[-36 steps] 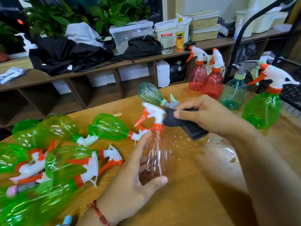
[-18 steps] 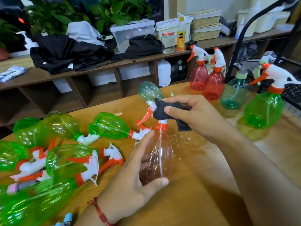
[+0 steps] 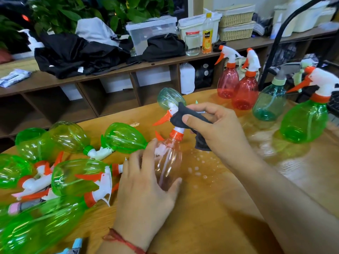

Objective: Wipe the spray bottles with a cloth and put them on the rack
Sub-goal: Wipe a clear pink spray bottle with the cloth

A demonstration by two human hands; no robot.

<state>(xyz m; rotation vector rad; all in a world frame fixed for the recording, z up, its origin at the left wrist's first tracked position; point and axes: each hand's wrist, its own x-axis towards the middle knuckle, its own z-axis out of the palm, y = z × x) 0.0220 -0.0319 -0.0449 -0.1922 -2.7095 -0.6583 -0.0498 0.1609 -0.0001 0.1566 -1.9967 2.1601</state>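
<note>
A clear pinkish spray bottle (image 3: 169, 162) with an orange collar and white trigger head stands upright at the table's middle. My left hand (image 3: 145, 189) grips its body from the left. My right hand (image 3: 218, 129) pinches a dark cloth (image 3: 181, 117) wrapped over the trigger head. Several green bottles (image 3: 73, 176) lie on their sides at the left. Two red bottles (image 3: 244, 88), a teal one (image 3: 269, 103) and a green one (image 3: 304, 121) stand upright at the far right. The black rack (image 3: 275, 43) rises behind them.
Water droplets (image 3: 200, 167) dot the wooden table (image 3: 211, 217) beside the held bottle. A pale green bottle (image 3: 168, 98) lies behind the cloth. A long wooden shelf (image 3: 110, 70) at the back carries dark clothes, plastic boxes, a jar and baskets.
My right hand has slid the cloth up and leftward over the trigger head. My left hand keeps holding the bottle's body, fingers shifted slightly higher.
</note>
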